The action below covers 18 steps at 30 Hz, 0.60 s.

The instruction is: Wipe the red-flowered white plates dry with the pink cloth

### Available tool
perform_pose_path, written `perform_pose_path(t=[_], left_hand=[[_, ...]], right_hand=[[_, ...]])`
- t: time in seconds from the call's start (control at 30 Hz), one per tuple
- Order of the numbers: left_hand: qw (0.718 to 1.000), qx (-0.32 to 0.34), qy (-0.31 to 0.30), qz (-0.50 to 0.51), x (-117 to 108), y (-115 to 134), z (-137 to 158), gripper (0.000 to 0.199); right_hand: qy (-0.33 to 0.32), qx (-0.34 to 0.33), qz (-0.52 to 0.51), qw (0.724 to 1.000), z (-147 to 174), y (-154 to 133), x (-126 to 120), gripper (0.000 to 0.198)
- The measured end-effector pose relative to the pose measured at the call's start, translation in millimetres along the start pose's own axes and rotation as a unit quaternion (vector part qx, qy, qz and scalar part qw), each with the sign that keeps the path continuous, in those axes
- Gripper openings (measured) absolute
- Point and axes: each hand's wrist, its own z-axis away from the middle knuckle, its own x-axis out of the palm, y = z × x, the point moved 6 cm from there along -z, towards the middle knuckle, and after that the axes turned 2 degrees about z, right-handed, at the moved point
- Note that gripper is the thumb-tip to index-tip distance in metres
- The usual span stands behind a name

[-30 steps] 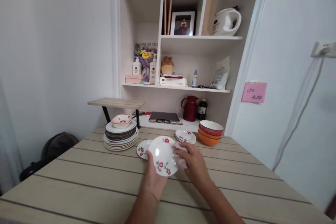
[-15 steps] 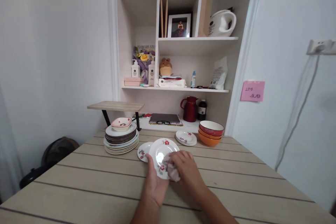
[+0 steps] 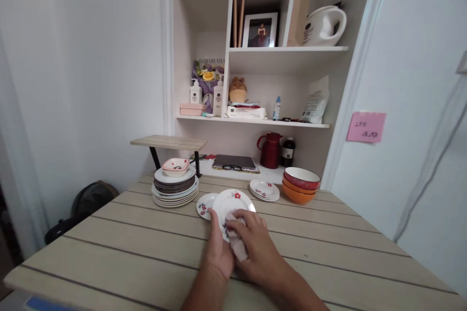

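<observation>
I can see two bare hands over a big table made of pale wood boards with dark lines [image 3: 146,252]. The left hand [image 3: 219,252] grips a round, shiny white plate with red flowers [image 3: 231,200]. Its thumb lies on the plate's edge, and I can't see all the fingers under there. The plate is up off the table and tips toward the person. The right hand [image 3: 255,240] is curled around a crumpled, pale pink cloth [image 3: 239,249] and presses it on the front part of the plate, so some of the flowers are covered up.

Just behind the plate, on its left, a small white plate with red flowers [image 3: 206,204] lies on the table, partly hidden. Farther back on the right is a low pile of white flowered plates [image 3: 264,189]. Near that pile stand three round bowls, one red with a white inside on top of orange ones [image 3: 299,184]. On the left there is a tall pile of white and dark plates [image 3: 175,192], with a small white square bowl with a pink rim [image 3: 175,166] on top. Behind that pile is a little wooden shelf with black legs [image 3: 168,143]. A dark red jug [image 3: 270,150] stands at the back, beside a dark bottle with a white label [image 3: 288,151].
</observation>
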Motion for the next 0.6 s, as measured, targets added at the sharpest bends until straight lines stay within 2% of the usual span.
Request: perform_pose_path(t=[0.1, 0.17, 0.3, 0.47, 0.53, 0.6], left_hand=[[1.0, 0.019, 0.015, 0.005, -1, 4, 0, 0.065], [0.999, 0.032, 0.029, 0.004, -3, 7, 0, 0.062], [0.998, 0.039, 0.043, 0.004, -6, 8, -2, 0.058], [1.0, 0.03, -0.003, -0.004, 3, 3, -2, 0.06], [1.0, 0.018, -0.007, -0.01, 3, 1, -2, 0.061], [1.0, 0.015, 0.005, -0.012, 1, 1, -1, 0.062]], right_hand=[[-0.057, -0.029, -0.017, 0.998, 3, 4, 2, 0.069], [-0.067, -0.039, -0.035, 0.996, 5, 10, 3, 0.067], [-0.023, -0.024, -0.086, 0.996, 3, 24, 0, 0.058], [0.022, 0.075, -0.154, 0.985, 1, 46, -2, 0.088], [0.033, 0.09, -0.148, 0.984, 1, 47, -3, 0.081], [0.037, 0.067, -0.132, 0.988, 0, 41, -4, 0.063]])
